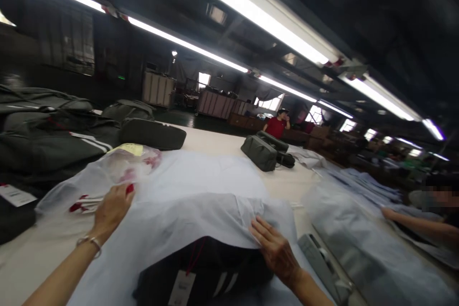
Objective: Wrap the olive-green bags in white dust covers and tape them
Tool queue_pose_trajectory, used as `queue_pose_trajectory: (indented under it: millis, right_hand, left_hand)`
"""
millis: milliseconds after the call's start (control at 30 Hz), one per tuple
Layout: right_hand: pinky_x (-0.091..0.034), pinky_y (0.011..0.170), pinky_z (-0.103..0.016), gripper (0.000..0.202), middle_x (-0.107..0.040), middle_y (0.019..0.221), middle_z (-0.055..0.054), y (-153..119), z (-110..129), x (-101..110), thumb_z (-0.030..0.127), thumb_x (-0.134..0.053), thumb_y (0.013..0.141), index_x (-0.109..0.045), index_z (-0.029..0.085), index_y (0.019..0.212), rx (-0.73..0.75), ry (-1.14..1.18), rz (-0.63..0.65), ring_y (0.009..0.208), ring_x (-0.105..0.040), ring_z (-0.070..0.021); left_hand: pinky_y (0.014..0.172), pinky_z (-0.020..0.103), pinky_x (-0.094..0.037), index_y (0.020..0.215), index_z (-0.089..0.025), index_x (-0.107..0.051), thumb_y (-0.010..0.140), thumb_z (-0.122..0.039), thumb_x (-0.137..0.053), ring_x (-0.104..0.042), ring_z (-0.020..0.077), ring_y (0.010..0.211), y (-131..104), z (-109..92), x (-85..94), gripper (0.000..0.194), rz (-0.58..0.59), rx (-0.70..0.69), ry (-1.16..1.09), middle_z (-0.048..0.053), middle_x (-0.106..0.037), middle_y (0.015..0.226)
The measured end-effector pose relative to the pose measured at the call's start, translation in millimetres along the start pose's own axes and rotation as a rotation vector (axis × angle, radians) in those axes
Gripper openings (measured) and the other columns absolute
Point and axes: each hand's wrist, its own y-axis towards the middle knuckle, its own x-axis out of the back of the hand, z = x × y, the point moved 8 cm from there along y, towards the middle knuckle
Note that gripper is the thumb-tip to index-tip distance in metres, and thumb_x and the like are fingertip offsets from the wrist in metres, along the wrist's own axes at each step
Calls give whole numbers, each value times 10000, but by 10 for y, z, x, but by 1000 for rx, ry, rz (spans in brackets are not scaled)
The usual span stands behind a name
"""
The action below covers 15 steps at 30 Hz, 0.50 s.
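Your left hand [112,210] pinches the white cover [186,210] shut at its left side; your right hand [274,248] lies open, fingers spread, on its right. The cover drapes a dark bag [204,272] at the table's [215,143] near edge.

I stand in a dim hall under a dark ceiling. Long fluorescent tubes [251,7] run overhead from near to far. A wide pale table [215,141] stretches ahead of me. Far off, bright windows [268,103] glow above low wooden counters [218,104], with a dark floor [182,118] between.
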Motion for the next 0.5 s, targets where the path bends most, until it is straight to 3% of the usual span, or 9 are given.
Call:
queue_pose_trajectory:
  millis: [67, 133, 200, 233, 267, 333, 400, 500]
  right_hand:
    - [-529, 1022, -386, 461, -601, 1350, -75, 5, 18, -1, 62, -427, 898, -564, 190, 1319, -33, 4, 1, 1345, -450, -239]
    - [-519, 1034, -410, 469, -590, 1362, -83, -12, 34, -22, 66, -425, 898, -556, 193, 1331, -58, 4, 5, 1356, -436, -246]
    - [-508, 1042, -432, 480, -581, 1372, -84, -32, 52, -43, 67, -421, 897, -548, 200, 1341, -81, -8, 2, 1365, -424, -252]
    - [-503, 1046, -443, 481, -576, 1379, -80, -40, 59, -53, 70, -423, 898, -546, 206, 1343, -97, -20, -1, 1370, -417, -257]
    - [-496, 1051, -452, 481, -569, 1387, -75, -46, 66, -66, 74, -427, 902, -542, 214, 1347, -118, -38, -3, 1376, -408, -261]
    - [-483, 1057, -462, 482, -550, 1408, -66, -64, 90, -98, 83, -440, 909, -529, 230, 1360, -170, -76, -10, 1384, -395, -269]
    - [-466, 1065, -488, 500, -516, 1439, -69, -108, 148, -147, 91, -468, 902, -503, 231, 1381, -218, -101, -8, 1391, -381, -287]
    - [-432, 1068, -572, 549, -460, 1481, -84, -255, 286, -199, 117, -537, 868, -469, 211, 1404, -280, -92, 7, 1405, -346, -336]
  left_hand:
    - [1111, 458, -320, 1332, -112, -439, 913, -309, -408, -423, 312, 1324, 73, -908, -56, 465, 13, -331, -4, 164, -483, 1420]
    - [1152, 380, -264, 1349, -227, -469, 931, -349, -466, -375, 245, 1374, -56, -1837, -237, 435, 74, -600, -17, 67, -447, 1485]
    - [1166, 428, -231, 1368, -238, -478, 962, -334, -458, -340, 251, 1405, -542, -2715, -532, 417, 205, -1060, 0, 80, -449, 1491]
    - [1172, 432, -214, 1393, -267, -455, 979, -346, -445, -305, 236, 1426, -804, -2993, -677, 422, 265, -1207, -8, 62, -427, 1511]
    - [1174, 438, -208, 1416, -288, -426, 990, -368, -435, -281, 230, 1439, -1032, -3169, -819, 434, 325, -1287, -19, 50, -402, 1528]
    - [1166, 439, -229, 1447, -293, -380, 1000, -431, -408, -273, 231, 1444, -1403, -3277, -1111, 469, 488, -1346, -10, 48, -379, 1540]
    - [1162, 446, -239, 1484, -281, -308, 1004, -493, -351, -288, 238, 1438, -1644, -3176, -1326, 526, 640, -1346, 19, 68, -354, 1548]
    - [1175, 492, -194, 1517, -324, -187, 984, -574, -311, -267, 253, 1446, -1799, -2977, -1408, 601, 733, -1368, 72, 82, -289, 1571]
